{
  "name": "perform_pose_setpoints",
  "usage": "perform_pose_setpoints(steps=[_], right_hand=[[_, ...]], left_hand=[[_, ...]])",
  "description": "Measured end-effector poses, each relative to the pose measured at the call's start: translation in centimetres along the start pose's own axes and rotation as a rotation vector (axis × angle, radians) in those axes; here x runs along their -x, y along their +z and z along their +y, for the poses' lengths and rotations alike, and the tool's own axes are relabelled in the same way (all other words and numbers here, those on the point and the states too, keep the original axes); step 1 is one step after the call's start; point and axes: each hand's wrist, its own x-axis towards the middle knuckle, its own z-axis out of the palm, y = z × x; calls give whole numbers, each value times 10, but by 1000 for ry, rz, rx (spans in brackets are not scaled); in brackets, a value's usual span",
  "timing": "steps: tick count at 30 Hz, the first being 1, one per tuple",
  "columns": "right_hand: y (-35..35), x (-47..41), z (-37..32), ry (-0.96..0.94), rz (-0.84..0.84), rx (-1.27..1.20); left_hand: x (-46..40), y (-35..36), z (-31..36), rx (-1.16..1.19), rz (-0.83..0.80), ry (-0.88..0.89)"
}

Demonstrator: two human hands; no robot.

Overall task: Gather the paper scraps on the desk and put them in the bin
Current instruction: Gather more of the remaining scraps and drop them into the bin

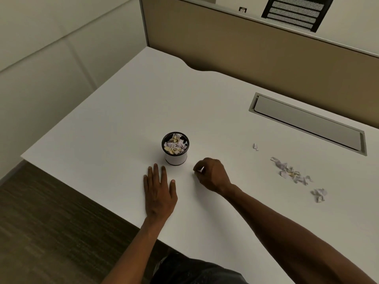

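A small round bin (176, 158), white with a black rim, stands on the white desk (205, 103) and is heaped with white and yellow paper scraps. My left hand (159, 191) lies flat on the desk just in front of the bin, fingers apart. To the right of the bin, my right hand (212, 174) is curled shut, with a bit of a white paper scrap (201, 169) showing between its fingers. A loose pile of paper scraps (291, 172) lies further right. A crumpled scrap (319, 194) sits near it and one small scrap (255, 146) lies apart.
A grey cable hatch (307, 121) is set into the desk at the back right. A tan partition (246, 44) runs along the far edge. The desk's left edge (82, 128) drops to dark carpet (51, 222).
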Motion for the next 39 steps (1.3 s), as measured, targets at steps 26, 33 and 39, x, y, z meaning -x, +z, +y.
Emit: perform_pose_setpoints(steps=[26, 33, 39], right_hand=[[-48, -23, -40, 128, 64, -716], [-44, -20, -44, 106, 54, -688], [-47, -19, -36, 133, 148, -733]], left_hand=[[0, 2, -1, -20, 4, -1], [0, 2, -1, -17, 8, 3], [1, 2, -1, -10, 8, 8]])
